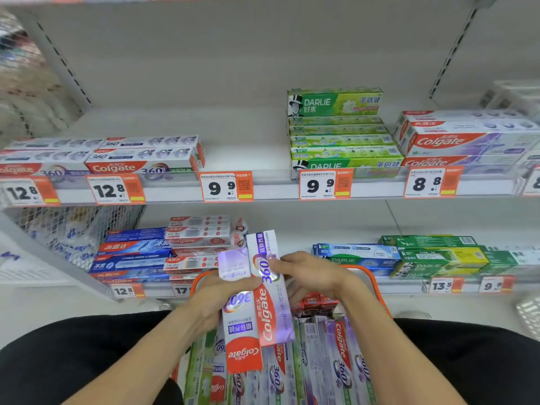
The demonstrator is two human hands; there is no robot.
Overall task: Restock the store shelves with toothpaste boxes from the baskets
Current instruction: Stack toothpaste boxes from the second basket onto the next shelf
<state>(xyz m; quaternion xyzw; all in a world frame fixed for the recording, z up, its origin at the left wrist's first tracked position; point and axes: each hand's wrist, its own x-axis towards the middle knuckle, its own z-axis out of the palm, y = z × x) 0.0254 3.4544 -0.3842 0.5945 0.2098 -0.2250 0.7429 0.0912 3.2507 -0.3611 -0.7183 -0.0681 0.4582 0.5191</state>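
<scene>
Toothpaste boxes upright within both hands' grip.

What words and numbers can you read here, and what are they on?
"Colgate 360°": two boxes in both hands.
"DARLIE": green boxes, upper shelf.
"Colgate": right stack.
"12.8", "12.8", "9.9", "9.9", "8.8": upper price tags.
"13.5": lower tag.
Small print: unreadable.
</scene>
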